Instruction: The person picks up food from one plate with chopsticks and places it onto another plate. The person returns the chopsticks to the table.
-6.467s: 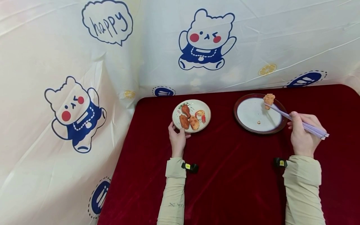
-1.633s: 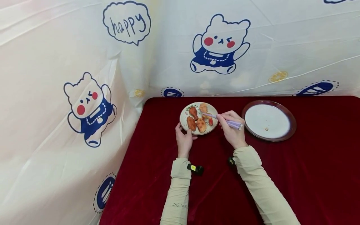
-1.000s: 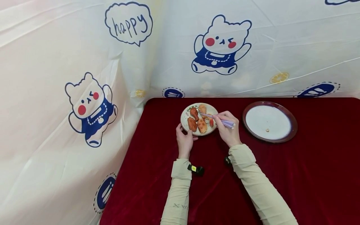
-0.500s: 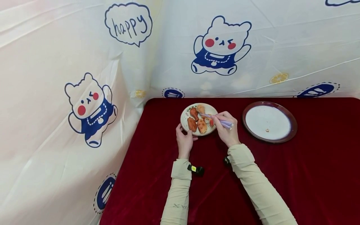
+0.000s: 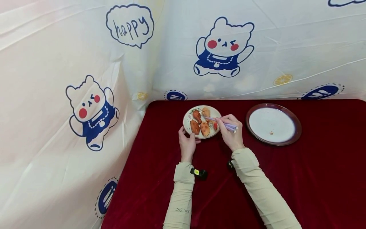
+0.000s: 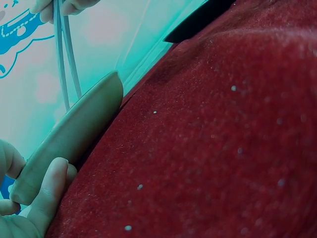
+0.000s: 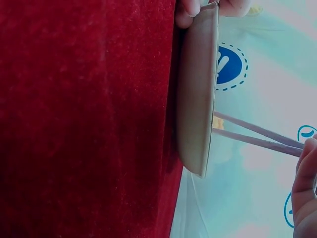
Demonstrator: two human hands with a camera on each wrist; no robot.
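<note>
In the head view my left hand (image 5: 187, 144) grips the near-left rim of a small white plate (image 5: 204, 135), thumb at the edge. On it lie a drumstick (image 5: 196, 115), a brown chicken wing (image 5: 195, 128), a browned piece of food (image 5: 205, 129), a shrimp (image 5: 215, 126) and a pale fried piece (image 5: 206, 112) at the back. My right hand (image 5: 233, 132) holds lilac chopsticks (image 5: 229, 126) over the plate's right side. Their tips reach the fried piece; whether they pinch it I cannot tell. In the right wrist view the chopsticks (image 7: 260, 141) are spread slightly, and the plate's wall (image 7: 195, 99) hides most food.
A larger brown-rimmed plate (image 5: 297, 127) stands to the right, with a small crumb (image 5: 271, 133) on its white middle. Dark red cloth (image 5: 217, 190) covers the table. Printed white sheeting (image 5: 171, 47) hangs behind and to the left.
Since the oldest frame, my right hand has carried the fried piece on the chopsticks from the larger plate leftward onto the small plate. Lately the piece has shifted only slightly; my left hand keeps its grip.
</note>
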